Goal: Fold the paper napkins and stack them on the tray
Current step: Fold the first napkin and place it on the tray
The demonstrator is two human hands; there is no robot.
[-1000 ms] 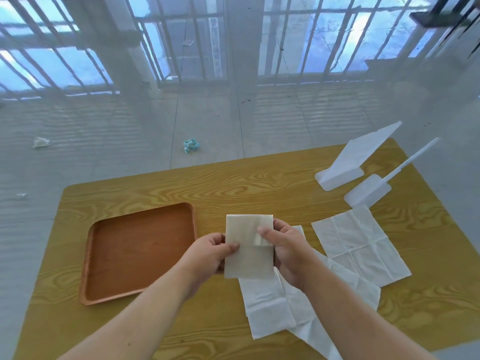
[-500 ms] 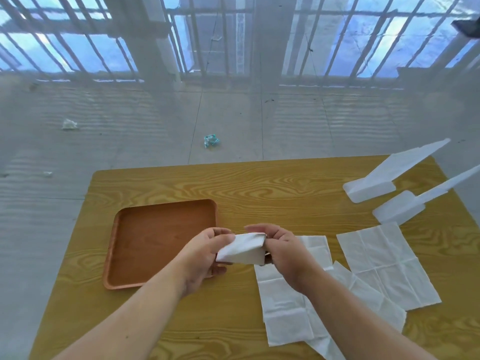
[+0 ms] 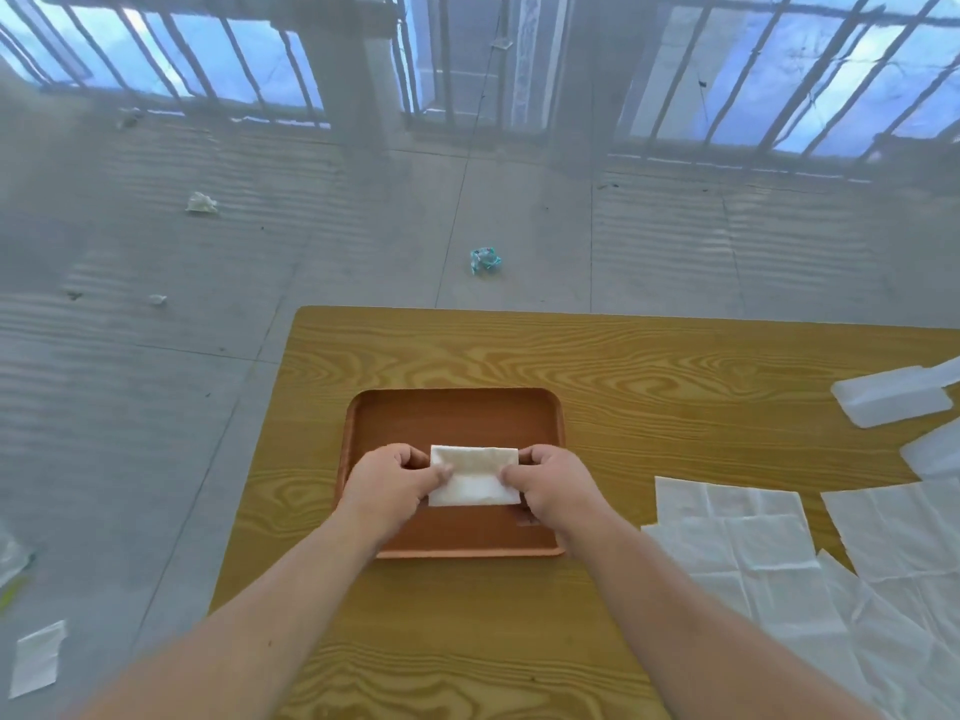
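A folded white napkin (image 3: pixel 474 475) lies flat over the middle of the brown wooden tray (image 3: pixel 457 407). My left hand (image 3: pixel 389 480) pinches its left end and my right hand (image 3: pixel 553 483) pinches its right end. Whether the napkin rests on the tray floor or hovers just above it is unclear. Several unfolded white napkins (image 3: pixel 753 543) lie overlapping on the table to the right of the tray.
The yellow wood-grain table (image 3: pixel 623 366) carries two white plastic holders (image 3: pixel 883 394) at its far right edge. The grey floor beyond holds a crumpled teal scrap (image 3: pixel 484 259) and white paper scraps (image 3: pixel 201 203). A barred window wall stands behind.
Both hands folded the napkin smaller and carried it left from above the loose napkins to over the tray. The view shifted left with them.
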